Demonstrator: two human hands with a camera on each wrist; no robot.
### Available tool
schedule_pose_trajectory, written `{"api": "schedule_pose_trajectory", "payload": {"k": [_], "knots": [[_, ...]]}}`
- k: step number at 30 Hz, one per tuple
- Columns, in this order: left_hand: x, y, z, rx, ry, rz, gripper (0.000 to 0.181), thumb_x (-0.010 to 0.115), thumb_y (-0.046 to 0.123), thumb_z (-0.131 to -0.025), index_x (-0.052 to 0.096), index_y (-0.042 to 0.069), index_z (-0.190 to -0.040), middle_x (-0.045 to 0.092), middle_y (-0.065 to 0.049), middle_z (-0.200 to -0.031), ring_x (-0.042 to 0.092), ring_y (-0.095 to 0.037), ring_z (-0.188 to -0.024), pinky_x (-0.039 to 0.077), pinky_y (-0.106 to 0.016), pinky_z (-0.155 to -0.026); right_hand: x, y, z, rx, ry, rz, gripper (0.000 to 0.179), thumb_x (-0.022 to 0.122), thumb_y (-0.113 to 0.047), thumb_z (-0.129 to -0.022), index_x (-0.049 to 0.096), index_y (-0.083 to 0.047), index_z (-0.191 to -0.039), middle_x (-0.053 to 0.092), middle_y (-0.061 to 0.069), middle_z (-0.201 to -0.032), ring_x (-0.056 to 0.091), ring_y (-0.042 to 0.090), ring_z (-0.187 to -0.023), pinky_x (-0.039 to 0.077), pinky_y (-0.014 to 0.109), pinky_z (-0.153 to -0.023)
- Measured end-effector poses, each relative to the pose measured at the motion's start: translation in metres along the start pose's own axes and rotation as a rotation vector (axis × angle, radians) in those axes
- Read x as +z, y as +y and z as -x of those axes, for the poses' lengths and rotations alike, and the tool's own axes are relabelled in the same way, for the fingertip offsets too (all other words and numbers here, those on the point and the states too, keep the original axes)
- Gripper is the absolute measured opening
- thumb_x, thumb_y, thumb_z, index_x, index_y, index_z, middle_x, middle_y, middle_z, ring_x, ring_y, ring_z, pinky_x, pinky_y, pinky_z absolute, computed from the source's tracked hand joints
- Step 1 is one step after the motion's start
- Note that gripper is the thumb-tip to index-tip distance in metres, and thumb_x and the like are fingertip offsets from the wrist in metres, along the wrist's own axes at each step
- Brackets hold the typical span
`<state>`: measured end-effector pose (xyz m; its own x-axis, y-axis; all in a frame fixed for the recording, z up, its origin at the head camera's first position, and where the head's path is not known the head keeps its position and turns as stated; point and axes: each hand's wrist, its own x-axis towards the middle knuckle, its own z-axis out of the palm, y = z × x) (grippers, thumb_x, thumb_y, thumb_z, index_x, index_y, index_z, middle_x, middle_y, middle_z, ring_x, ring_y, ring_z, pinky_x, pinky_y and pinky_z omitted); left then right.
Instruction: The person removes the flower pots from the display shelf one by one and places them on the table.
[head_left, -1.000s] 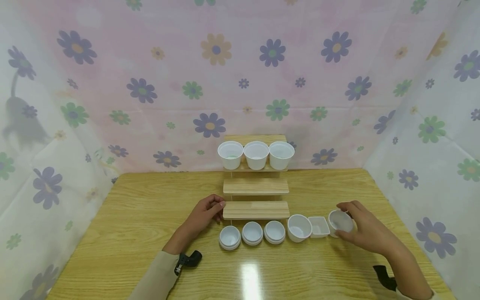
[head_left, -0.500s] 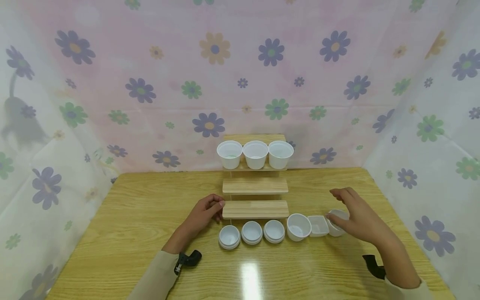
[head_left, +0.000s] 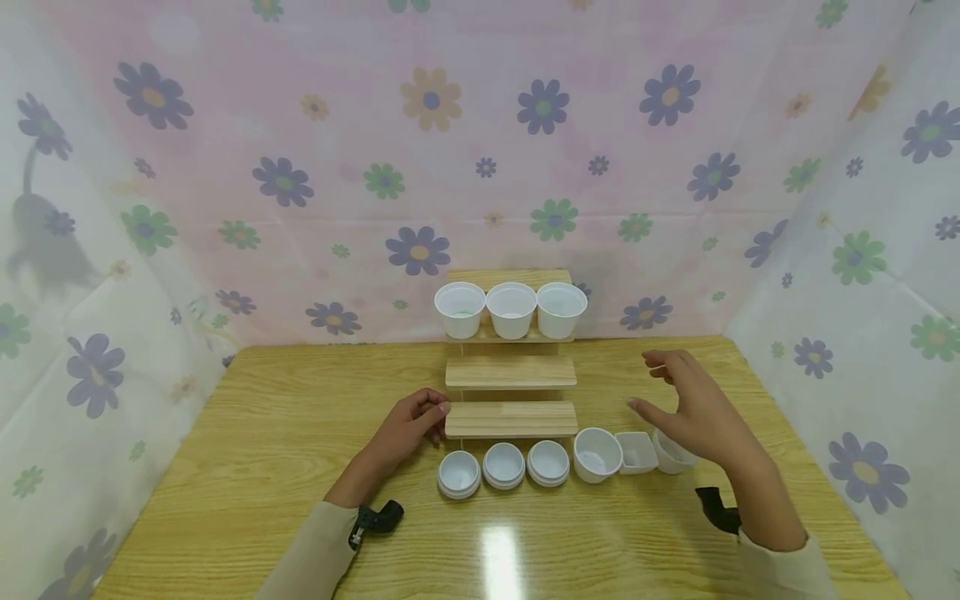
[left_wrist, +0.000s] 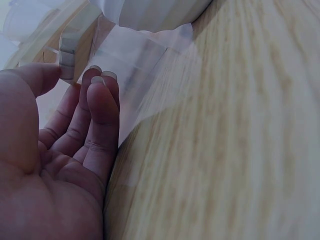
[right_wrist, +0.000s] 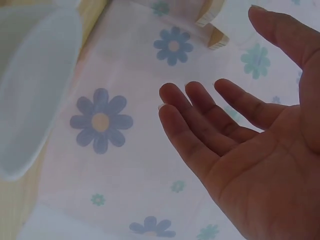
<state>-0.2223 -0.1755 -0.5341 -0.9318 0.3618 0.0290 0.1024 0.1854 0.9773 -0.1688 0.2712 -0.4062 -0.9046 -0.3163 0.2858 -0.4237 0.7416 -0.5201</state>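
A stepped display stand (head_left: 512, 419) with wooden shelves and clear side panels stands mid-table. My left hand (head_left: 408, 427) holds its lowest shelf by the left end; in the left wrist view the thumb (left_wrist: 47, 76) lies against the shelf end (left_wrist: 75, 45), fingers curled beside the clear panel. My right hand (head_left: 701, 408) hovers over the table with fingers spread, holding nothing. Partly behind it is a round white cup (head_left: 671, 454), beside a small square white dish (head_left: 636, 454) and a larger white cup (head_left: 597, 457). The right wrist view shows a white cup (right_wrist: 35, 90) apart from the fingers.
Three white tubs (head_left: 512, 310) fill the upper shelf. In front of the stand sit three small white jars (head_left: 505, 467) in a row. A floral cloth (head_left: 330, 217) hangs behind and on both sides of the wooden table (head_left: 300, 375).
My right hand has let go of the round cup at the row's right end, then risen and moved left toward the stand. The left hand has stayed put.
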Motion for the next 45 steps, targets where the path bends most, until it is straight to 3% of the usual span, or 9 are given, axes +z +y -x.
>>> {"api": "schedule_pose_trajectory", "payload": {"k": [8,20,36,45], "knots": [[0.000,0.000,0.001,-0.004,0.009,-0.012,0.029,0.057,0.026,-0.113,0.063,0.000,-0.125,0.067,-0.011,-0.090,0.066,-0.025,-0.077,0.061,-0.034,-0.070,0.006,-0.010,-0.016,-0.070,0.089,-0.032,0.057,0.078,-0.012,-0.098,0.050,0.005,-0.145,0.056,0.023,-0.137,0.061,0.043,-0.122,0.052,0.062,-0.102],[0.000,-0.001,0.001,-0.003,0.006,-0.001,0.030,0.057,0.026,-0.113,0.063,0.000,-0.125,0.067,-0.012,-0.089,0.066,-0.025,-0.077,0.061,-0.035,-0.070,0.012,-0.029,-0.040,-0.076,0.222,-0.068,0.054,0.079,-0.014,-0.097,0.053,0.003,-0.142,0.058,0.020,-0.137,0.064,0.040,-0.118,0.052,0.060,-0.101],[0.000,-0.001,0.001,-0.001,0.002,0.014,0.030,0.058,0.027,-0.112,0.063,0.000,-0.125,0.067,-0.013,-0.089,0.067,-0.026,-0.077,0.061,-0.036,-0.070,0.022,-0.049,-0.065,-0.047,0.404,-0.214,0.073,0.082,-0.011,-0.095,0.044,-0.003,-0.158,0.054,0.021,-0.151,0.060,0.043,-0.132,0.049,0.060,-0.109],[0.000,0.002,0.001,0.005,-0.003,0.020,0.029,0.057,0.025,-0.113,0.063,0.000,-0.125,0.067,-0.015,-0.090,0.066,-0.025,-0.077,0.061,-0.035,-0.069,0.032,-0.055,-0.079,-0.040,0.435,-0.326,0.075,0.085,-0.010,-0.092,0.047,-0.004,-0.156,0.050,0.019,-0.154,0.056,0.041,-0.137,0.046,0.058,-0.113]]}}
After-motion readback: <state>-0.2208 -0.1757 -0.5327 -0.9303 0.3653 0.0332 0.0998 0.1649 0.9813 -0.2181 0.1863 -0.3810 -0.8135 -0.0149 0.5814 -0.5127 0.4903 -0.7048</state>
